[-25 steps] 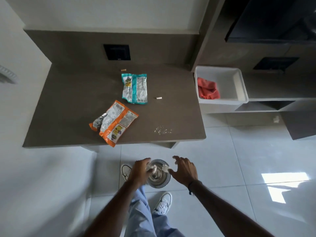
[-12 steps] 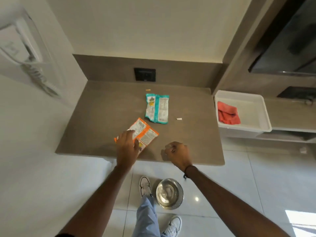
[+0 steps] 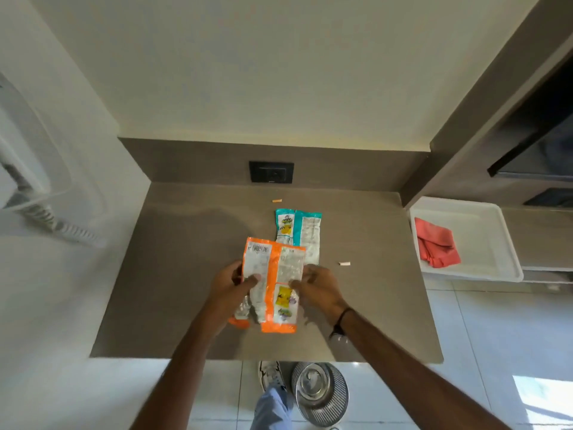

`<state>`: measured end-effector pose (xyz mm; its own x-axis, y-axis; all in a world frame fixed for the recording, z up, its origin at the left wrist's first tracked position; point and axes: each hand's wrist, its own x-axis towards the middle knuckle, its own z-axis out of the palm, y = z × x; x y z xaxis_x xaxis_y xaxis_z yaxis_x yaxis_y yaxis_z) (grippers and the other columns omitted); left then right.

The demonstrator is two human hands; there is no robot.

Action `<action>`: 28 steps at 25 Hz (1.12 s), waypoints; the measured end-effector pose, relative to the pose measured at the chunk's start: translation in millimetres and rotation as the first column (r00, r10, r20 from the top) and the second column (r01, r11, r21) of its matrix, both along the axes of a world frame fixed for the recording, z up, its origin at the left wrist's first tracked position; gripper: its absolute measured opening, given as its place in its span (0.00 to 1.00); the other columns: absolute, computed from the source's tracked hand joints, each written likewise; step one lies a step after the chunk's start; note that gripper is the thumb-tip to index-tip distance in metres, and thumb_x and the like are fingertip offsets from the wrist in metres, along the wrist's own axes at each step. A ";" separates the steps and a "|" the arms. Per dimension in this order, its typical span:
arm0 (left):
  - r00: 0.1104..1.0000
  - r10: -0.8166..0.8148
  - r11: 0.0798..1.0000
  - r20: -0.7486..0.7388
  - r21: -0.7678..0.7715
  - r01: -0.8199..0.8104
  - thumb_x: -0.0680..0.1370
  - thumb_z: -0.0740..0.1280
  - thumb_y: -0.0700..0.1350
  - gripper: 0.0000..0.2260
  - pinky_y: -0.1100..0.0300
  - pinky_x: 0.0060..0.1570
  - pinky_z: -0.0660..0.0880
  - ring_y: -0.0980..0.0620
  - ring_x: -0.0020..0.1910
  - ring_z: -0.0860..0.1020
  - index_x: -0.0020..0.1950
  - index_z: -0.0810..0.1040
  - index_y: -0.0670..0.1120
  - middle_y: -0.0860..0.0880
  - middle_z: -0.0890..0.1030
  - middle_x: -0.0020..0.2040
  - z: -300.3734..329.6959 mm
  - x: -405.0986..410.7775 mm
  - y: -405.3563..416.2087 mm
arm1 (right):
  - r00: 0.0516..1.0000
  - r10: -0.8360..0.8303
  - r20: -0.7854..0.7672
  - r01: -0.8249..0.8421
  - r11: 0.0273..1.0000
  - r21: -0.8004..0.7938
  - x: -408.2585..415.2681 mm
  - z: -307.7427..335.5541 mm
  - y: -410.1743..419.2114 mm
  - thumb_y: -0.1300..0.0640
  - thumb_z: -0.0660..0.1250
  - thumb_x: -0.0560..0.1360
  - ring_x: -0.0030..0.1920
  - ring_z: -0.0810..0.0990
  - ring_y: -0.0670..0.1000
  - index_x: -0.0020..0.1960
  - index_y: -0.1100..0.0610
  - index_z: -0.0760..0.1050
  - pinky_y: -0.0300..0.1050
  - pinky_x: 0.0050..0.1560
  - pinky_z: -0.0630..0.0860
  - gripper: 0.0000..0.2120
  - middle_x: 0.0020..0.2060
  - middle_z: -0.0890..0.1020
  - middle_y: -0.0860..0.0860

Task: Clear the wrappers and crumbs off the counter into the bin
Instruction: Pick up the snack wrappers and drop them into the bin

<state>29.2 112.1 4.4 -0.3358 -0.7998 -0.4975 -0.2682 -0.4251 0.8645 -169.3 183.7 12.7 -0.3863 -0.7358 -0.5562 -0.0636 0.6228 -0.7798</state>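
Note:
An orange snack wrapper (image 3: 274, 274) is lifted off the brown counter (image 3: 173, 274), held flat between both hands. My left hand (image 3: 231, 282) pinches its left edge, and my right hand (image 3: 319, 285) grips its right edge. Behind it a teal wrapper (image 3: 299, 229) lies flat on the counter. Two small crumbs rest there too: one (image 3: 277, 200) near the back wall, another (image 3: 344, 264) to the right of my hands. A round metal mesh bin (image 3: 321, 392) stands on the floor below the counter's front edge, beside my shoe.
A white tray (image 3: 483, 243) holding a red cloth (image 3: 435, 246) sits on a lower shelf to the right. A black wall socket (image 3: 271, 172) is set in the backsplash. A white appliance (image 3: 34, 193) juts from the left wall. Tiled floor lies below.
My hands rose from the bin to the counter. The left hand took the orange wrapper, then both hands lifted it upright. The view tilted up toward the wall.

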 end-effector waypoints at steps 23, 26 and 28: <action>0.942 -0.331 0.943 0.048 0.055 0.328 0.74 0.72 0.28 0.29 0.48 0.58 0.83 0.46 0.63 0.83 0.71 0.72 0.48 0.47 0.84 0.63 33.1 -68.5 9.3 | 0.980 0.118 0.160 -0.124 0.992 0.027 -113.7 38.4 -10.9 0.58 0.79 0.70 0.54 0.85 0.59 0.63 0.61 0.78 0.52 0.54 0.82 0.24 0.55 0.86 0.58; 0.875 -0.483 0.873 0.009 0.086 0.481 0.74 0.74 0.31 0.29 0.53 0.56 0.83 0.50 0.63 0.83 0.72 0.72 0.50 0.48 0.83 0.63 43.6 -62.9 56.6 | 0.879 0.465 0.103 -0.471 0.881 0.047 -132.2 68.1 38.7 0.64 0.77 0.72 0.54 0.85 0.61 0.59 0.65 0.82 0.56 0.59 0.81 0.17 0.54 0.86 0.62; 0.903 -0.430 0.898 -0.013 0.090 0.430 0.78 0.72 0.35 0.25 0.55 0.59 0.77 0.50 0.65 0.79 0.73 0.72 0.46 0.45 0.81 0.66 37.8 -67.7 85.6 | 0.832 0.555 -0.002 -0.554 0.830 0.069 -139.4 70.1 80.6 0.66 0.77 0.71 0.49 0.86 0.58 0.56 0.65 0.83 0.54 0.55 0.82 0.15 0.52 0.87 0.62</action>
<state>-38.5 197.7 42.2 -0.6332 -0.5307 -0.5633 -0.4482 -0.3420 0.8260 -308.7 264.3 82.8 0.0639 -0.7937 -0.6050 -0.4291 0.5255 -0.7347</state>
